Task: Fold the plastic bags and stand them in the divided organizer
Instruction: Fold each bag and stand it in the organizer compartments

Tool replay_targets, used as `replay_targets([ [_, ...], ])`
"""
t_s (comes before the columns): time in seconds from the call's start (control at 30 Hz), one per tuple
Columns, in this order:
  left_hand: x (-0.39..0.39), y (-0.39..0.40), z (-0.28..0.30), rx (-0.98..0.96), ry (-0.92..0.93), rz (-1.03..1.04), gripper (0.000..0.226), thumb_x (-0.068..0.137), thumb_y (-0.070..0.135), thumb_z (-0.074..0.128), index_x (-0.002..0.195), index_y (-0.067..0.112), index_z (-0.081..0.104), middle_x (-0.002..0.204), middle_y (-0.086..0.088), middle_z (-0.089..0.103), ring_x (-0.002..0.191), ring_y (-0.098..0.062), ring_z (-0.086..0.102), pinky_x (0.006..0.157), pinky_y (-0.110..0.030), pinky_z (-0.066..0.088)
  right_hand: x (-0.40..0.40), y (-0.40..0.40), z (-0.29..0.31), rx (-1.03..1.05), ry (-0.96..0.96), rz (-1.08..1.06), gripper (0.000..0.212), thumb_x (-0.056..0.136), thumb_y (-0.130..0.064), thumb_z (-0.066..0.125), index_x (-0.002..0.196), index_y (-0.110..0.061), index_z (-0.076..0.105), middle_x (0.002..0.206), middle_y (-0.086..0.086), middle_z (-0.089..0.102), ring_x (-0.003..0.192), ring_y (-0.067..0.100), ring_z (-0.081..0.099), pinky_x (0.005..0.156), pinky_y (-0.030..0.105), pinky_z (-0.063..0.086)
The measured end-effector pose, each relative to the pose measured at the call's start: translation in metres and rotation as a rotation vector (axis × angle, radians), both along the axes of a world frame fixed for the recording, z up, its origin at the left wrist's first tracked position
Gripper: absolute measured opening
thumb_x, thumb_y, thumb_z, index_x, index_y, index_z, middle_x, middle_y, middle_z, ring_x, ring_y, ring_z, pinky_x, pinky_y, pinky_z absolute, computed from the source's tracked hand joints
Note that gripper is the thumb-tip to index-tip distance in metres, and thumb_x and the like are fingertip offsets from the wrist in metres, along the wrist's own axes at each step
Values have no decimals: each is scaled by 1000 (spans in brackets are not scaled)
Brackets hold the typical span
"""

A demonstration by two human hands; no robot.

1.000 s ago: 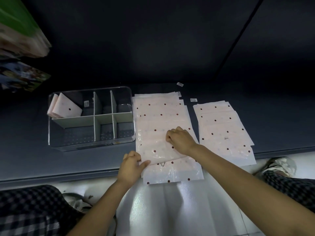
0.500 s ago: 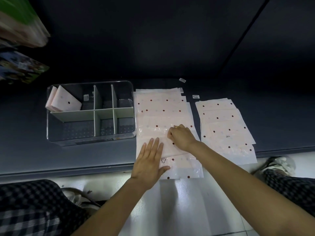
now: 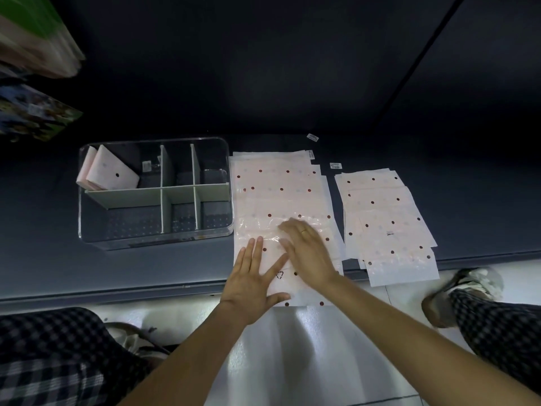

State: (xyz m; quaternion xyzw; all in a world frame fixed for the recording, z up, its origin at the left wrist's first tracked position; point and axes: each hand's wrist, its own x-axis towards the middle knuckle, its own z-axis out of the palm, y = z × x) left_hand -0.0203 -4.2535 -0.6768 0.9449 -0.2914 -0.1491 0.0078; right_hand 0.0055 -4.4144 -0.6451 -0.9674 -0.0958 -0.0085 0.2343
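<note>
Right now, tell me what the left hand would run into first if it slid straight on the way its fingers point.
The left hand lies flat on the dotted plastic bag, fingers pointing away; sliding on, it would likely meet only more of that bag's surface.

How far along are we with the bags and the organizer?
Early. Done: folded bags stand in the organizer's far-left compartment; the other five look empty. In hand: the left hand and right hand press flat on the top bag of the middle stack, apparently smoothing it before folding. Left: that stack and the right stack, both lying flat and overhanging the table edge.
</note>
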Motion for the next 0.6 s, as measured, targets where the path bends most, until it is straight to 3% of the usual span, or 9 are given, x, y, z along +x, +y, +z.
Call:
replay_targets([
  [0.07, 0, 0, 0, 8, 11, 1, 80, 71, 77, -12, 139, 37, -22, 144, -21, -39, 131, -34, -40, 115, -45, -16, -21, 9, -8, 38, 142, 112, 49, 101, -29, 37, 146, -11, 29, 153, 1, 28, 144, 15, 17, 117, 23, 3],
  [0.13, 0, 0, 1, 12, 17, 4, 80, 70, 77, -13, 139, 39, -24, 144, -19, -40, 131, -33, -42, 114, -44, -19, -34, 8, -21, -66, 242, 168, 60, 101, -42, 24, 150, -17, 2, 156, -7, -4, 145, 7, -8, 114, 19, -13],
  [0.23, 0, 3, 2, 24, 8, -18, 77, 76, 78, -4, 136, 40, -34, 145, -20, -40, 132, -33, -40, 114, -43, -18, -37, -14, -29, -218, 267, 130, 69, 95, -56, 16, 144, -20, -18, 152, -8, -23, 140, 5, -24, 115, 24, -16],
  [0.33, 2, 15, 4, 18, 17, -53, 74, 82, 76, 8, 135, 44, -33, 146, -20, -37, 134, -33, -37, 113, -41, -19, -34, -40, -27, -291, 299, 104, 73, 93, -60, 14, 142, -21, -24, 152, -6, -27, 139, 5, -27, 117, 29, -11],
  [0.5, 1, 43, 6, -5, 51, -89, 72, 78, 78, 2, 135, 50, -31, 145, -17, -41, 135, -29, -37, 114, -40, -18, -35, -68, -19, -313, 364, 67, 74, 93, -60, 14, 144, -19, -21, 152, -6, -27, 138, 3, -27, 118, 28, -11],
  [0.6, 2, 46, 5, -12, 68, -89, 71, 80, 77, 6, 136, 51, -28, 145, -17, -40, 135, -29, -37, 116, -40, -14, -33, -73, -13, -318, 323, 70, 73, 97, -55, 22, 149, -15, -10, 152, -6, -21, 141, 4, -20, 117, 26, -11],
])
